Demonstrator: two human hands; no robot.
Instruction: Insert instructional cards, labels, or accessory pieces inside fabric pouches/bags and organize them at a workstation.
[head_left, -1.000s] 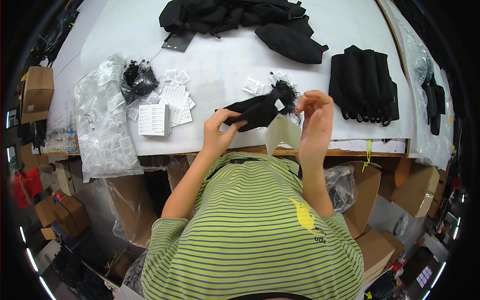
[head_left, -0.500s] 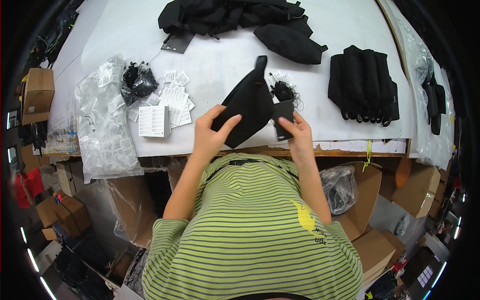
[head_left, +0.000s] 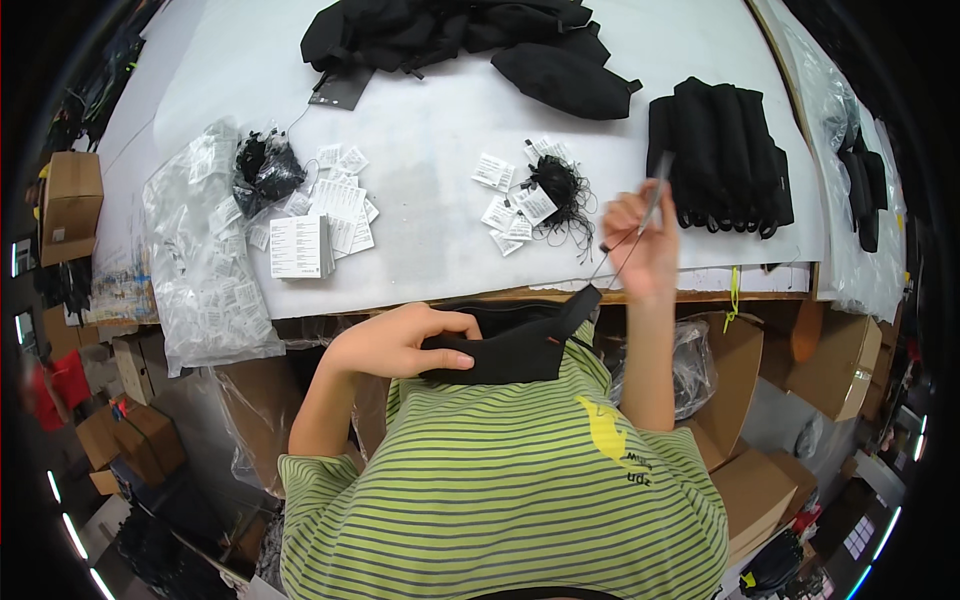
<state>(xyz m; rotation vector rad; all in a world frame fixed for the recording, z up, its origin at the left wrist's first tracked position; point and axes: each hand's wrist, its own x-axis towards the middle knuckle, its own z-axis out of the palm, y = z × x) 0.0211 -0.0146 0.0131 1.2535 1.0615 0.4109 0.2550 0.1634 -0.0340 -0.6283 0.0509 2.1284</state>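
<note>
My left hand (head_left: 405, 340) grips a black fabric pouch (head_left: 505, 355) in front of my body, just below the table's near edge. Its fingers reach over the opening, with the thumb on the outside. A narrow tab (head_left: 580, 306) sticks up from the pouch's right end. My right hand (head_left: 643, 235) is raised to the right, closed on a thin tag (head_left: 655, 192) that shows nearly edge-on and smeared by motion. A thin black cord (head_left: 618, 262) runs from this hand down to the tab. Beyond lies a bundle of black strings (head_left: 560, 190) among white labels (head_left: 492, 171).
A stack of white cards (head_left: 298, 247) and a plastic bag of labels (head_left: 205, 260) lie at left, beside a black string bundle (head_left: 268, 168). Folded black pouches (head_left: 722, 150) sit at right, and a black heap (head_left: 440, 40) at the back. Cardboard boxes (head_left: 740, 500) stand below.
My left hand has brought the pouch down toward my body and turned it sideways. My right hand has moved up and right with the tag, and a cord now stretches to the pouch's tab.
</note>
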